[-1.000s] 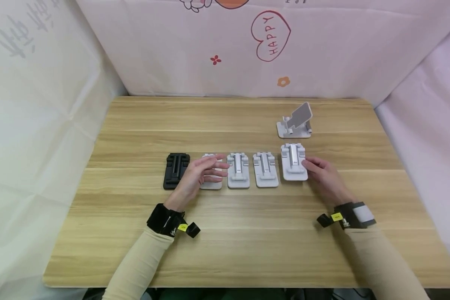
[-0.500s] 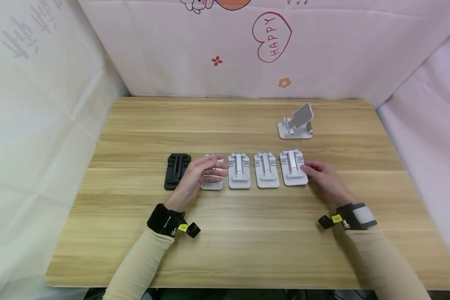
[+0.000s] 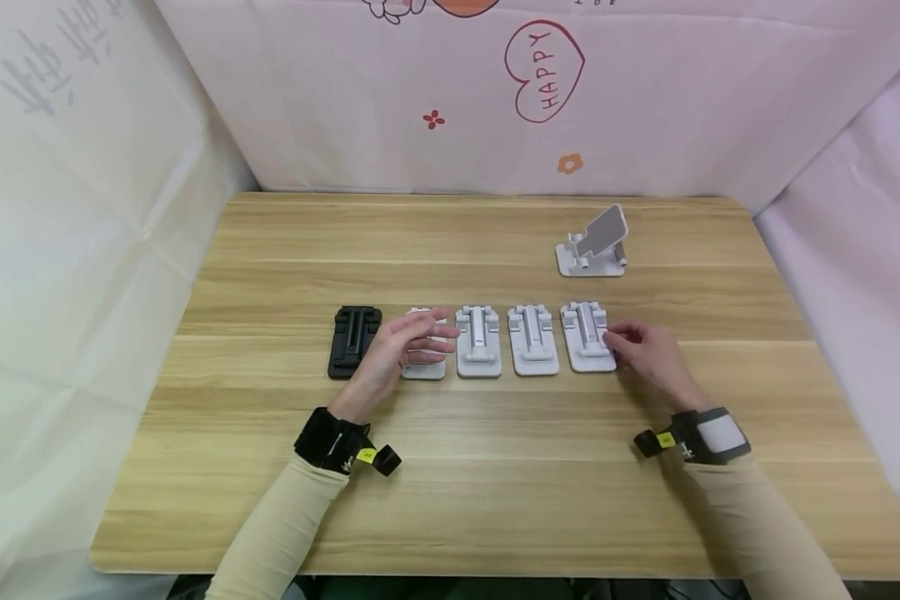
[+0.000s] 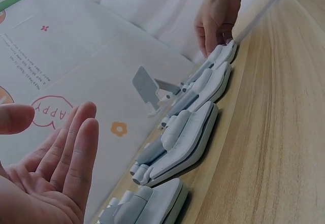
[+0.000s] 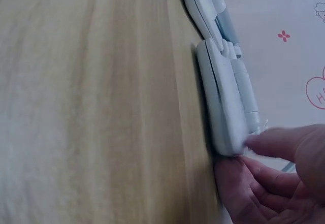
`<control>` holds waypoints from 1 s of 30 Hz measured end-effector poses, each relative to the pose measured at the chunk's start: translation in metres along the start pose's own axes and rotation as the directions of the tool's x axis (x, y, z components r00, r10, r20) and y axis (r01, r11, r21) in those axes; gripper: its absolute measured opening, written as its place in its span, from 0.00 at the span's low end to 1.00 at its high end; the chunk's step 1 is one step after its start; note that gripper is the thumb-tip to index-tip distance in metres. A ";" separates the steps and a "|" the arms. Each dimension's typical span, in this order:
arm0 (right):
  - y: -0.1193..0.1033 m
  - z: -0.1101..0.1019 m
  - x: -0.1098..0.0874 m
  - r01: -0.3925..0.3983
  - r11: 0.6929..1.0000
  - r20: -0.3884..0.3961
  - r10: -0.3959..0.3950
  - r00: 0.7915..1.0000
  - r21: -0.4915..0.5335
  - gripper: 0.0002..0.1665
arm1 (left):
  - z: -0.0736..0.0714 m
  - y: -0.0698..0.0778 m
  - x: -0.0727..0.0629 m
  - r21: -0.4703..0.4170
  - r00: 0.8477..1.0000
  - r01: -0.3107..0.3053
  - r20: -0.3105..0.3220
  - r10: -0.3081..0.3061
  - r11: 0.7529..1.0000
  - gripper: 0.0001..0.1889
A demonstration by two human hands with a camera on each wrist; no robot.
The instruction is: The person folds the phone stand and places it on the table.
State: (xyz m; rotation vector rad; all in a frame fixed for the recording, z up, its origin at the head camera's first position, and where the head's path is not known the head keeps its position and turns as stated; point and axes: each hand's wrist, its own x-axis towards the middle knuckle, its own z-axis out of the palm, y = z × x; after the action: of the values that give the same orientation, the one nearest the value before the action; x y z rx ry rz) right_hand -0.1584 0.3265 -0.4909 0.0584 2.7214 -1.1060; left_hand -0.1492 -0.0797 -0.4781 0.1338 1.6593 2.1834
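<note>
At the right end of a row of folded phone stands, my right hand [image 3: 654, 360] pinches the right edge of a white folded phone stand [image 3: 588, 337]. In the right wrist view its thumb [image 5: 277, 141] lies on top of that stand, with the fingers [image 5: 238, 188] at the edge below. My left hand [image 3: 393, 354] hovers over the row's left part, fingers spread and nothing held. It partly hides another white folded stand [image 3: 423, 372]. Two more white folded stands, one at the middle [image 3: 478, 354] and one right of it [image 3: 532, 354], lie between the hands.
Left of my left hand lies a black folded phone stand [image 3: 351, 346]. An unfolded white phone stand [image 3: 591, 254] with a grey plate stands behind the right end. Everything is on a wooden table [image 3: 487, 492], with a printed white cloth [image 3: 345, 108] hanging behind it.
My right hand has lowered the rightmost white phone stand to the table, in line with the others, and it still pinches its edge. My left hand has stayed in place.
</note>
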 end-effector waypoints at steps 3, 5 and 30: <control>0.000 0.000 -0.001 0.013 1.000 -0.003 -0.013 1.000 -0.010 0.25 | 0.001 0.000 0.000 0.003 1.000 0.001 0.003 -0.001 1.000 0.27; 0.000 -0.001 -0.001 0.016 1.000 -0.002 -0.016 1.000 -0.004 0.25 | 0.001 0.000 0.000 0.002 1.000 0.003 0.006 -0.003 1.000 0.27; -0.014 -0.002 0.043 0.006 0.941 -0.253 0.085 0.964 0.339 0.52 | 0.004 -0.006 0.001 -0.009 1.000 0.022 0.022 -0.022 1.000 0.27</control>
State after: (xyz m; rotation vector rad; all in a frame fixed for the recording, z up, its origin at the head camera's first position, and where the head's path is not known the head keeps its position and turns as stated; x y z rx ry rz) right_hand -0.2023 0.3159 -0.4891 0.3351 2.6989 -1.6483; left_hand -0.1480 -0.0745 -0.4826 0.1356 1.6307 2.1659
